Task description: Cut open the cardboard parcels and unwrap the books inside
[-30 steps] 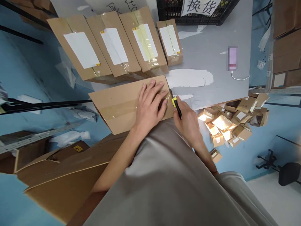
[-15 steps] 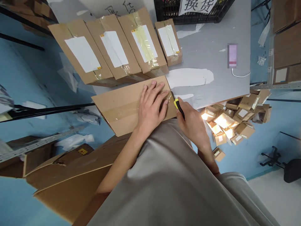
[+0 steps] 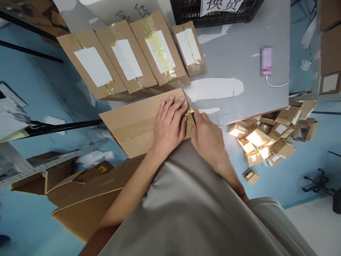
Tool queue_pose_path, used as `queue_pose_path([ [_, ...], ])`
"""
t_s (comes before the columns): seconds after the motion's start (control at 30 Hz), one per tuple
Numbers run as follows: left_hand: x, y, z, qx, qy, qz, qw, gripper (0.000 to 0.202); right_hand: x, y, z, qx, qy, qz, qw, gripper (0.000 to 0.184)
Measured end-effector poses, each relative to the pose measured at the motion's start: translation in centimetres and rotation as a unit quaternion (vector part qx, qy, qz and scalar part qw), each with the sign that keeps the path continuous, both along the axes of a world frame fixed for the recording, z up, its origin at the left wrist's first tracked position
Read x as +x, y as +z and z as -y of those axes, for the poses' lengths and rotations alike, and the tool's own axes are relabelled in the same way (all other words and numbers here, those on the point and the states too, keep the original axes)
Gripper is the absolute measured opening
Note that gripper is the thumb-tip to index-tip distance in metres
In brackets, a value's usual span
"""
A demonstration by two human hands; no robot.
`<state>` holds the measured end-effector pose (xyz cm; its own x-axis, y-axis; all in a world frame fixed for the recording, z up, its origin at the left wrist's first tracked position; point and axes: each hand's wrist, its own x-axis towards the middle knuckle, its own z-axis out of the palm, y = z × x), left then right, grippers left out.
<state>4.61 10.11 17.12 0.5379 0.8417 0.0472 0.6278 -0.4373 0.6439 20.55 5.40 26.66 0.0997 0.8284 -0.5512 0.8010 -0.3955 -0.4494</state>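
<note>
A taped cardboard box (image 3: 130, 124) lies at the table's near edge, against my body. My left hand (image 3: 170, 122) rests flat on its top near the right end, fingers stretched out. In my right hand (image 3: 209, 138) is a yellow-and-black utility knife (image 3: 193, 116), gripped by the handle. Its tip is at the taped right edge of the box, close to my left fingertips. Just beyond stand several sealed boxes in a row, among them a large one (image 3: 138, 39) and a small one (image 3: 195, 67), with white labels on top.
A black plastic crate (image 3: 183, 17) with a paper sign stands at the back of the grey table (image 3: 226, 57). A phone (image 3: 266, 60) with a white cable lies on the right. Opened boxes (image 3: 282, 147) are heaped on the floor. A large open carton (image 3: 87, 209) stands at lower left.
My right hand has shifted left and turned, bringing the knife further over the box's right edge. My left hand stays on the box. The whole view has shifted slightly.
</note>
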Motion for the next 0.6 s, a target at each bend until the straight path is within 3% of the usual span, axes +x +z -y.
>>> queue_pose_path([
  [0.2,-0.1,-0.4,0.1,-0.002,0.009,-0.005,1.000,0.040,-1.0,1.3,1.8,-0.109,0.037,0.042,0.993,0.064],
  [0.37,-0.3,0.2,0.2,-0.007,0.019,0.024,0.999,0.036,-0.3,2.6,3.4,-0.100,0.056,0.040,0.993,0.066],
  [0.43,-1.6,0.7,0.3,-0.003,0.064,0.040,0.997,0.034,0.6,3.0,4.3,-0.081,0.045,0.028,0.995,0.063],
  [0.5,-4.0,1.0,0.6,0.025,0.152,0.040,0.987,0.035,2.2,1.9,4.9,-0.044,0.003,0.030,0.999,0.055],
  [0.53,-5.4,0.9,0.8,0.045,0.204,0.028,0.977,0.038,3.2,0.5,4.9,-0.023,-0.030,0.034,0.999,0.050],
  [0.6,-8.1,0.3,1.4,0.087,0.291,-0.026,0.953,0.052,5.3,-4.2,4.1,0.019,-0.098,0.025,0.995,0.036],
])
